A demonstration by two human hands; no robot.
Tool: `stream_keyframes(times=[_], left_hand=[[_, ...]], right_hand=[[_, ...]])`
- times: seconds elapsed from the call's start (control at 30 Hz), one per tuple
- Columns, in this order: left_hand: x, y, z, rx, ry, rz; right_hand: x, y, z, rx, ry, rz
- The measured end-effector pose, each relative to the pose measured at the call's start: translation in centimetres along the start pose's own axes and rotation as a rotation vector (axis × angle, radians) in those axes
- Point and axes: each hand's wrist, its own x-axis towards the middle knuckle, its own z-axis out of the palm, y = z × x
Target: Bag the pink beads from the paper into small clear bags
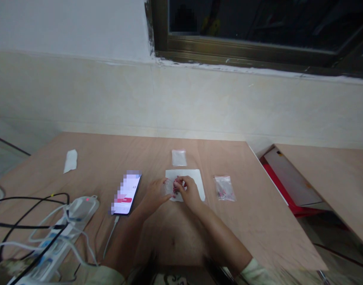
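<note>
1. Table is carrying everything: power strip at left, phone lying face up.
2. White sheet is lying mid-table, under the hands.
3. Left hand and right hand are both pinching a small clear bag over that sheet; dark-red bits are showing inside.
4. Second bag, right of the sheet, is holding similar bits; third bag, beyond the sheet, is looking empty.

Phone left of paper sheet; empty bag behind sheet; filled bag right; power strip far left on table
</note>
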Motion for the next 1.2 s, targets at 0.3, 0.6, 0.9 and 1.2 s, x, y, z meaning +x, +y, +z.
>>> stream_keyframes(times=[0.3,0.6,0.9,1.2], left_hand=[[-0.2,-0.1,-0.6,0.009,0.030,-0.025],[-0.3,-1.0,-0.4,-0.017,0.040,-0.022],[-0.3,-1.7,0.0,-0.021,0.064,0.019],[-0.3,-1.5,0.0,-0.007,0.040,0.012]], right_hand=[[1.8,2.6,0.6,-0.282,-0.010,0.090],[1.6,2.8,-1.1,-0.388,0.110,0.213],[0.5,4.5,-2.4,-0.407,0.154,0.256],[-1.5,4.0,0.4,-0.214,-0.100,0.101]])
